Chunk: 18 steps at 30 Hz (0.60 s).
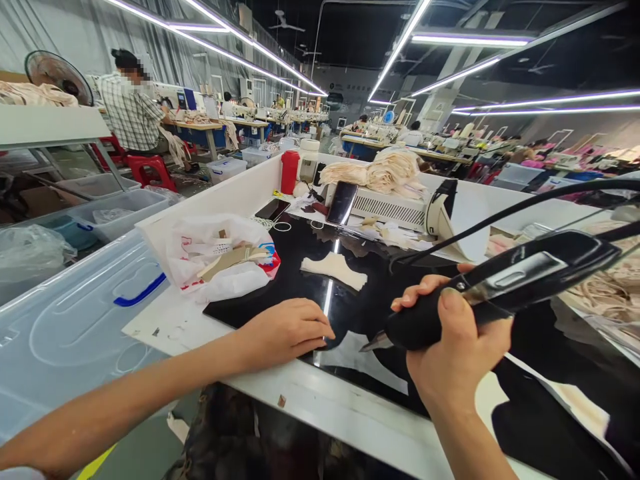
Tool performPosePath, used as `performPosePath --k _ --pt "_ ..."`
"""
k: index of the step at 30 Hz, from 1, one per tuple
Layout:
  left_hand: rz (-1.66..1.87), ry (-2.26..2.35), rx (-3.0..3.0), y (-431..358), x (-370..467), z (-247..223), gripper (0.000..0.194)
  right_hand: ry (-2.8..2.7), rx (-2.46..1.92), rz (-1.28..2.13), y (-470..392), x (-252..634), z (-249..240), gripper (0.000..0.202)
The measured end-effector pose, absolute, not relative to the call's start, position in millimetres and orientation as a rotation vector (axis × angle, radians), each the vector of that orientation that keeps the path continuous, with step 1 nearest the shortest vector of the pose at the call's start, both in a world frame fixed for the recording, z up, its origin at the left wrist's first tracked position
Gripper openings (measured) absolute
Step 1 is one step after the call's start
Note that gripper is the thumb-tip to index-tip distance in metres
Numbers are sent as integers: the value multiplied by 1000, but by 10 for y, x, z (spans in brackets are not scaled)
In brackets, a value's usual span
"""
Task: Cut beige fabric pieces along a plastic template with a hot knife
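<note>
My right hand (457,340) is wrapped around a black corded hand tool (525,273) with a silver panel and a pointed metal tip. The tip hangs low over a pale, thin-looking piece (365,360) on the glossy black work surface (300,247); whether they touch I cannot tell. My left hand (287,330) rests palm down at the front of the black surface, its fingers stretched out and holding nothing visible. Beyond it lies a curved cream fabric piece (335,269). More cream pieces (490,397) lie beside and beneath my right forearm.
A white plastic bag (220,260) with offcuts sits at left. Behind are a phone (343,202), a red cup (289,172) and stacked cream fabric (375,170). The tool's cable (525,203) arches across the right. A lidded clear bin (90,287) flanks the table; a person sits farther off.
</note>
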<state>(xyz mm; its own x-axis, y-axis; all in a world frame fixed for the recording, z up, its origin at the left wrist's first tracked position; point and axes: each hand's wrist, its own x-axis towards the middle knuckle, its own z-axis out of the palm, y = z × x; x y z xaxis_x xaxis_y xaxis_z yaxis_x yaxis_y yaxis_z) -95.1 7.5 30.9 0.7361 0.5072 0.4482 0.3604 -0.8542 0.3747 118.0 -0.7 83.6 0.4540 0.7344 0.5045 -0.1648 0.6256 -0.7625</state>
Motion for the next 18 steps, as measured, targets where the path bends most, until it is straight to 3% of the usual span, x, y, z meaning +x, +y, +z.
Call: performPosePath --k 8,13,18 --pt "434 346 2558 501 -800 435 63 -947 -676 637 0 1115 823 41" --pt "328 296 2514 553 -759 388 75 -955 -665 651 27 1075 815 41" --pt "301 343 2518 541 -741 353 75 -930 -668 655 53 1028 829 44"
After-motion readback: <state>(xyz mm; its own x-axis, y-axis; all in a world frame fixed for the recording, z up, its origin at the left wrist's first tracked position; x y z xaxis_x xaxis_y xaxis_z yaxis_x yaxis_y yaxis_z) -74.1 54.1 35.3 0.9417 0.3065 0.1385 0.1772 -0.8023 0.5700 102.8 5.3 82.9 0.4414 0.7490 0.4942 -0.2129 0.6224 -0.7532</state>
